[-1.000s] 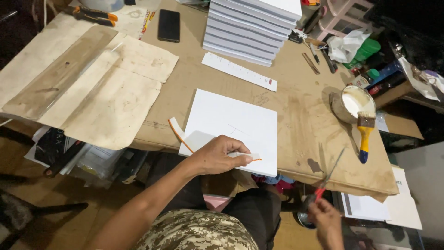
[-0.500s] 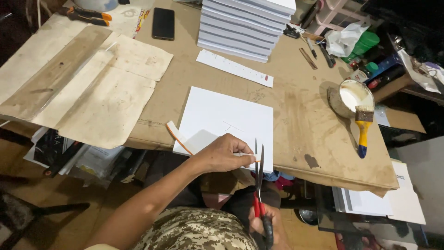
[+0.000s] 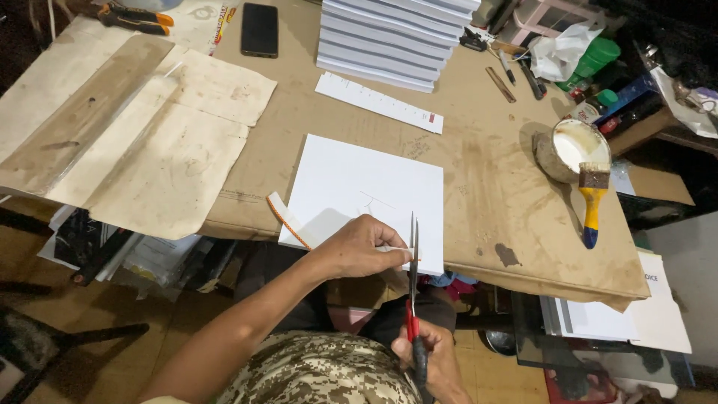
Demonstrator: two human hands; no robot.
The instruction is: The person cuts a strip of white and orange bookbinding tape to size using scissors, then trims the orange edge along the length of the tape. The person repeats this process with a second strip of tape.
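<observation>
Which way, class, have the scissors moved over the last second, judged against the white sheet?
Yes. The scissors in the right hand moved left, from beyond the white sheet's right edge to its near edge.

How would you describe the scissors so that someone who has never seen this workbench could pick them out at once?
Start at the brown paper-covered table and go to its near edge, where a white sheet lies. The left hand pinches a thin strip there, and the scissors rise from the right hand beside it. Red handles and upright steel blades set them apart from the yellow-handled brush.
</observation>
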